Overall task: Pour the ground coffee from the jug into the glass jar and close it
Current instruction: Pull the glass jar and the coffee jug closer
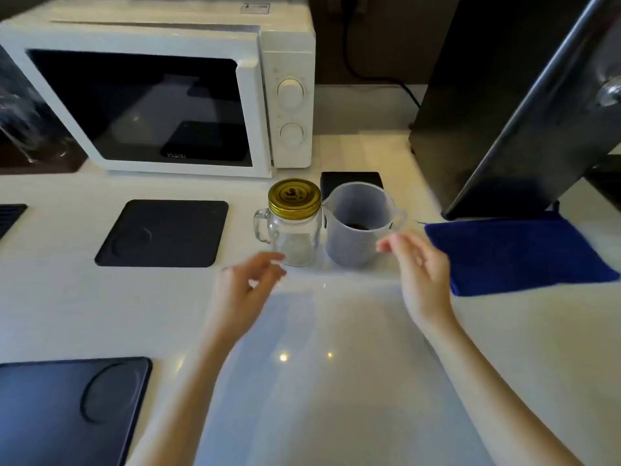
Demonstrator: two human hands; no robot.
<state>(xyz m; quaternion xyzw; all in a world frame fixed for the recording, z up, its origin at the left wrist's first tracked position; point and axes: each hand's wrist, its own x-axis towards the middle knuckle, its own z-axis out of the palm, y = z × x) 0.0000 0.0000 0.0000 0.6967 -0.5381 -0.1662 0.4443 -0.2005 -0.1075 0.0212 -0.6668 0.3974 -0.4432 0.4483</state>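
The glass jar (294, 235) stands upright on the white counter (336, 331) just in front of the microwave (161, 92), its long axis vertical, its gold lid (294, 195) on top and its handle pointing left. Just beside it on the right stands the one translucent jug (359, 223), also upright, with a dark patch of ground coffee (358, 226) at the bottom and its handle turned to the right. My left hand (243, 294) hovers near the foot of the jar with fingers loosely spread and curled, holding nothing; whether a fingertip touches the glass I cannot tell. My right hand (418, 267) hangs empty and spread too, fingertips near the jug's handle. I count three dark mats: one (164, 233) left of the jar, one (67, 408) at the near left corner, and a smaller dark square (351, 183) behind the jug. A single blue cloth (514, 253) lies flat to the right, and behind it rises a tall black appliance (497, 105). A black cord (373, 75) runs along the back wall between it and the microwave. The counter is glossy and shows small light reflections.
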